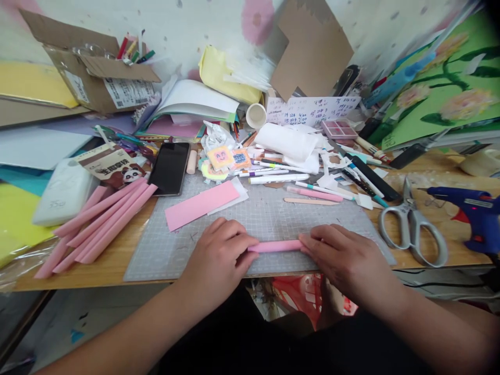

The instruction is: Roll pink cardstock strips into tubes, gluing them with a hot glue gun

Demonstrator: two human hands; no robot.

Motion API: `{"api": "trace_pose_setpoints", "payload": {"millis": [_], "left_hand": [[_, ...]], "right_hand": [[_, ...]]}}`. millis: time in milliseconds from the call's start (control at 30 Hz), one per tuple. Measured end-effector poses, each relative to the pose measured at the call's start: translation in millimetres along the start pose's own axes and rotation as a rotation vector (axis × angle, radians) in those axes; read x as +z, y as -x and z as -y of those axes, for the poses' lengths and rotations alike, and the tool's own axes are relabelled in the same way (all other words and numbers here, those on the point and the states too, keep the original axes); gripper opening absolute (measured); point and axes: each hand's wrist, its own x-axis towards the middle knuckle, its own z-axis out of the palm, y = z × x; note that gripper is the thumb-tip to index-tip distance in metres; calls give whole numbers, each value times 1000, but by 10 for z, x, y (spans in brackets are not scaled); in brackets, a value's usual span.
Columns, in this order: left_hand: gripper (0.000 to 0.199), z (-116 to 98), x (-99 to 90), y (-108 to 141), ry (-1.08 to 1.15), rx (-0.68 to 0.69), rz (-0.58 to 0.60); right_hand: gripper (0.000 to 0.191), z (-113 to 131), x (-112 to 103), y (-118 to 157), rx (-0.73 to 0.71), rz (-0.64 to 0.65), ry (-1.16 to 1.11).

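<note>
A pink paper roll [276, 246] lies level over the front of the grey cutting mat [156, 250]. My left hand [222, 255] pinches its left end between thumb and fingers. At the right end, my right hand [344, 255] closes its fingers on the same roll. Behind my left hand rests a flat pink paper strip [201, 204], partly over some white paper. Several finished-looking pink tubes [113, 224] are piled at the left of the table.
Scissors [412, 229] and a blue glue gun [469, 205] lie at the right. A black phone [170, 168] sits behind the mat's left side. Pens, paper scraps and a white cup [256, 115] crowd the back. A wooden stick [311, 201] lies on the mat.
</note>
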Motion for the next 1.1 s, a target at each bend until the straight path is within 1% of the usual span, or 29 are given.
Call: {"api": "trace_pose_setpoints", "payload": {"millis": [267, 433, 500, 567, 667, 767, 967, 1100], "left_hand": [[10, 6, 9, -5, 9, -41, 23], [11, -6, -22, -1, -3, -61, 64], [7, -43, -36, -23, -50, -43, 64], [9, -103, -37, -67, -116, 6, 75], [13, -202, -2, -157, -172, 100, 147], [12, -259, 52, -225, -186, 132, 211], [13, -216, 115, -240, -185, 127, 185], [18, -192, 146, -238, -189, 131, 166]], "right_hand": [[20, -9, 2, 4, -54, -23, 70], [20, -4, 3, 6, -49, -17, 82], [20, 7, -3, -5, -44, -10, 85], [19, 24, -14, -26, -38, -5, 78], [18, 51, -37, -66, -8, -11, 71], [19, 71, -54, -93, 19, -13, 72], [20, 113, -20, -140, 51, -47, -8], [20, 154, 15, -213, 0, -35, -56]]}}
